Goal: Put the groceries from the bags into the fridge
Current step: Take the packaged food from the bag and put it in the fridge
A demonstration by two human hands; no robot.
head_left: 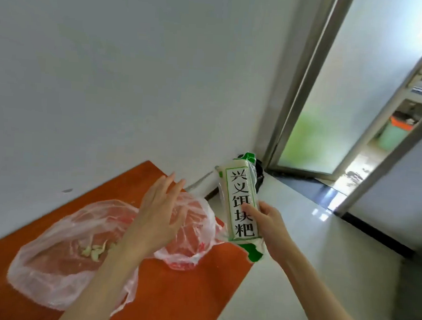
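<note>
My right hand grips a long white packet of rice cake with a green border and black characters, held upright past the table's right edge. My left hand hovers with straight fingers over a thin clear plastic bag with red print on the orange table. A second clear plastic bag lies to the left with a few pale green scraps inside. No fridge is in view.
A white wall runs behind the table. A frosted glass door in a metal frame stands ajar at the right, showing a room with a green bin. A dark object sits on the pale tiled floor by the door.
</note>
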